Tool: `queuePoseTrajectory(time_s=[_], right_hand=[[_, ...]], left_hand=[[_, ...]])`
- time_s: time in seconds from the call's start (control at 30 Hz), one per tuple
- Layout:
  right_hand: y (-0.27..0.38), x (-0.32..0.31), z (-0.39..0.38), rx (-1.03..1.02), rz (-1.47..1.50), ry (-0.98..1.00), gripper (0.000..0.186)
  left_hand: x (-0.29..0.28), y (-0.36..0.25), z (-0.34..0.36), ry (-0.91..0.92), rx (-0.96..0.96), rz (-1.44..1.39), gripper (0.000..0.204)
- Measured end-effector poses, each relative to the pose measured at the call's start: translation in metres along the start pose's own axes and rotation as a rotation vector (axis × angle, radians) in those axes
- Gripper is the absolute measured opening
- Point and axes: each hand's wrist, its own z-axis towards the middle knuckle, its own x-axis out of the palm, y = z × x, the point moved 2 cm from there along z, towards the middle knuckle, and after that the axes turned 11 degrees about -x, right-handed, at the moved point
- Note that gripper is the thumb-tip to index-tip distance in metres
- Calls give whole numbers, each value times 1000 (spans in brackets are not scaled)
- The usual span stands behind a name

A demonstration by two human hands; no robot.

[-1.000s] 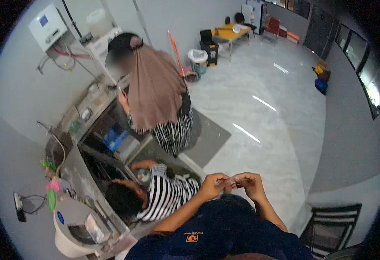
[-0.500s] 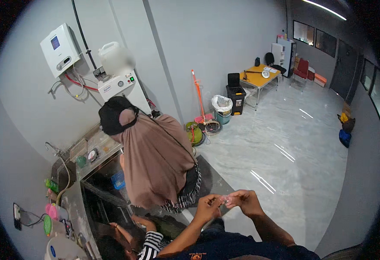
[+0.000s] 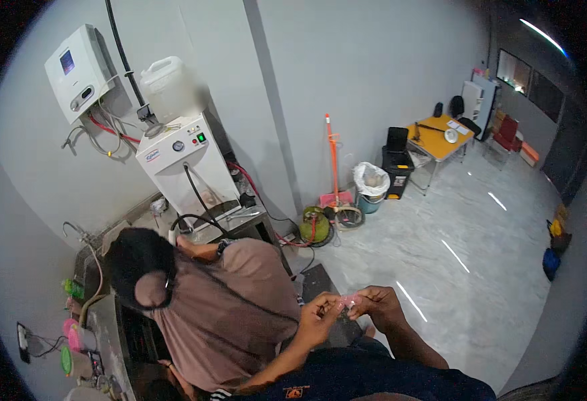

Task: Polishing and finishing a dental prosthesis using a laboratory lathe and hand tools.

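Both hands meet at lower centre of the frame: left hand [image 3: 318,319] and right hand [image 3: 379,306] pinch a small pink item [image 3: 349,302] between their fingertips; its kind is too small to tell, possibly a wrapper. Left of them, another person in a brown top [image 3: 230,304] bends over a desk [image 3: 116,334]. Upper left, a white machine [image 3: 186,170] carries a translucent jug [image 3: 170,87]. Green gas cylinder [image 3: 315,226] stands on the floor at centre.

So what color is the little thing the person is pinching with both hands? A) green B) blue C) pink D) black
C: the small pink thing sits between the fingers of the left hand and the right hand, held in front of the chest.
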Motion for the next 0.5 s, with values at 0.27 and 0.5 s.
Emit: queuePoseTrajectory(time_s=[0.27, 0.5], right_hand=[[-13, -72, 166, 156, -35, 292, 15], [12, -140, 305, 234, -45, 447, 20]], left_hand=[[3, 7, 137, -343, -9, 104, 10], [21, -22, 273, -447, 2, 70, 9]])
